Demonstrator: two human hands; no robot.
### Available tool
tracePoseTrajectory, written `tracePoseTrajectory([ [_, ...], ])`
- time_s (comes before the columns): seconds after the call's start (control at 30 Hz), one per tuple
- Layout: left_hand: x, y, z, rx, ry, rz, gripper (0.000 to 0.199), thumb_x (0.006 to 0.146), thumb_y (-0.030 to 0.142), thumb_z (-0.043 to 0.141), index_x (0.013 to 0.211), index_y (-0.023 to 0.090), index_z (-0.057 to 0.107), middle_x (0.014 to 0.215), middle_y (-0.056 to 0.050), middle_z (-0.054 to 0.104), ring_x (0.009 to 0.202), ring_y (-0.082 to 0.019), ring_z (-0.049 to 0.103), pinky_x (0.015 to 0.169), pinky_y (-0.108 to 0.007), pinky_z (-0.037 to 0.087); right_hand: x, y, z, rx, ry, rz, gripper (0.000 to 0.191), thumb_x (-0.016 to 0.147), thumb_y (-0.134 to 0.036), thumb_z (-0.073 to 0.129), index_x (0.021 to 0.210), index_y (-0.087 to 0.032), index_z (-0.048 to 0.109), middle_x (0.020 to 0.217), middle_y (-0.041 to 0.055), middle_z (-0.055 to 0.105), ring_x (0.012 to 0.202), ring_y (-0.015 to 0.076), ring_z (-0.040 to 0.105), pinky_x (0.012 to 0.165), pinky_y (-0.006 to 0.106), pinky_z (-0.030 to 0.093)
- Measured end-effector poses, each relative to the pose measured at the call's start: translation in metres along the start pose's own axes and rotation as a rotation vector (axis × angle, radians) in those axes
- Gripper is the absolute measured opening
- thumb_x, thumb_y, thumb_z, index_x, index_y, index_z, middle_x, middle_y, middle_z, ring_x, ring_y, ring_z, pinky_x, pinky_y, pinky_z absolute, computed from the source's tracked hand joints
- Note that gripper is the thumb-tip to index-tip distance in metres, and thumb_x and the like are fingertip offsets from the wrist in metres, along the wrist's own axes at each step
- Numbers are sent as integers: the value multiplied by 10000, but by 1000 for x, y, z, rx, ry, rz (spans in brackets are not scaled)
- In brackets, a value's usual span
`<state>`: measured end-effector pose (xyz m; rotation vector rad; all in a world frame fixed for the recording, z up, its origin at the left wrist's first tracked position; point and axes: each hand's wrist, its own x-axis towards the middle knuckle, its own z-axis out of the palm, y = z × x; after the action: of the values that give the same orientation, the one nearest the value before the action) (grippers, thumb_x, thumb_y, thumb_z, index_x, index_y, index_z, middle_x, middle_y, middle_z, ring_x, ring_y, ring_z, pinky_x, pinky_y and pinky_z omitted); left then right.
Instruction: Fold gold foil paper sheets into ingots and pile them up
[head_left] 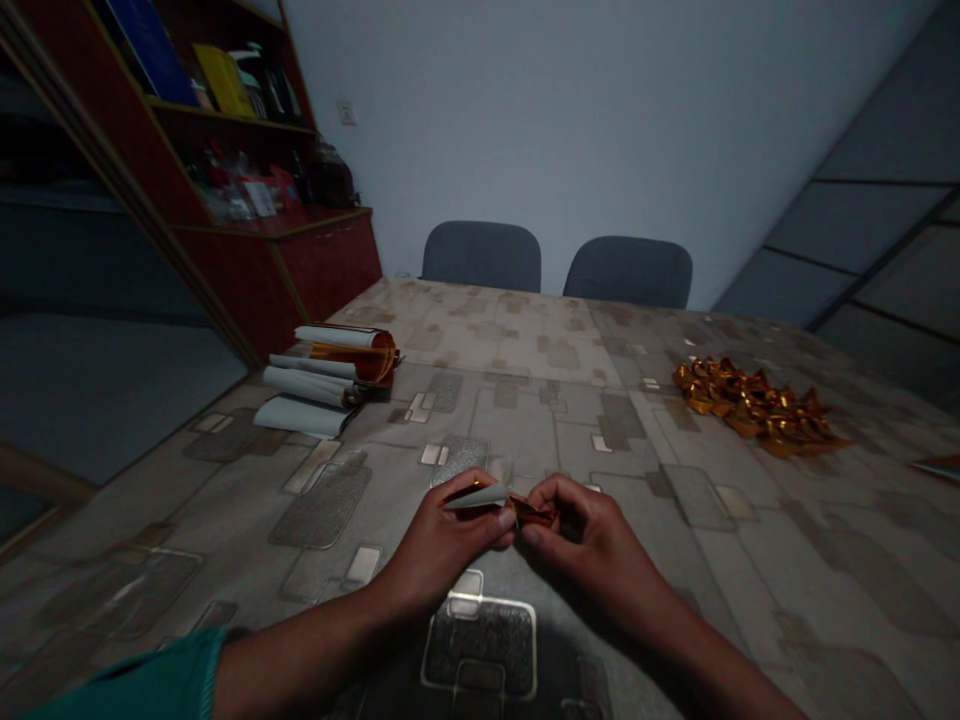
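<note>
Near the table's front, my left hand (459,525) and my right hand (574,525) meet over one small piece of gold foil paper (480,496). The paper is partly folded, with a pale grey-white back and a shiny copper-gold side. My left fingers and thumb pinch its wide end; my right fingers close round the narrower end, which they partly hide. To the left lies a stack of curled foil sheets (307,412), pale side outward. Over on the right sits a pile of folded gold foil pieces (757,405).
A patterned cloth covers the table (525,420). Two grey chairs (481,255) stand at its far edge by the wall. At the left is a red-brown cabinet (322,262) with shelves. One more foil piece (937,467) shows at the right edge.
</note>
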<state>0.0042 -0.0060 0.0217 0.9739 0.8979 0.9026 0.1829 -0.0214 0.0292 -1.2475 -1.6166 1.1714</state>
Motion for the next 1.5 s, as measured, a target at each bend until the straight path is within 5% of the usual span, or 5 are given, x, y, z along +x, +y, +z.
tracePoseTrajectory([
  [0.2, 2, 1, -4, 104, 36, 104, 245, 743, 324, 801, 738, 160, 620, 660, 28, 620, 652, -120, 559, 639, -218, 424, -1, 1, 0, 98, -13, 72, 155, 760, -308, 689, 817, -196, 599, 679, -18, 533, 633, 141, 458, 562, 279, 344],
  [0.73, 2, -2, -5, 83, 26, 58, 257, 684, 300, 836, 712, 162, 621, 694, 11, 641, 672, -131, 559, 656, -236, 419, -3, 5, 1, 41, 22, 55, 199, 786, -304, 659, 666, -211, 531, 611, -27, 505, 582, 134, 429, 543, 280, 316],
  [1.3, 5, -6, -1, -184, -38, -63, 357, 633, 332, 896, 843, 149, 673, 780, -21, 693, 705, -134, 623, 700, -246, 488, 0, -1, -2, 96, -5, 85, 186, 759, -334, 658, 699, -212, 531, 615, -36, 498, 574, 127, 417, 541, 273, 334],
  [1.5, 4, -6, -1, -122, -48, -20, 275, 697, 333, 852, 784, 123, 697, 668, -19, 670, 627, -108, 585, 637, -213, 453, -1, -2, -2, 116, -62, 59, 189, 772, -383, 660, 771, -220, 564, 701, 11, 620, 645, 158, 515, 590, 299, 388],
])
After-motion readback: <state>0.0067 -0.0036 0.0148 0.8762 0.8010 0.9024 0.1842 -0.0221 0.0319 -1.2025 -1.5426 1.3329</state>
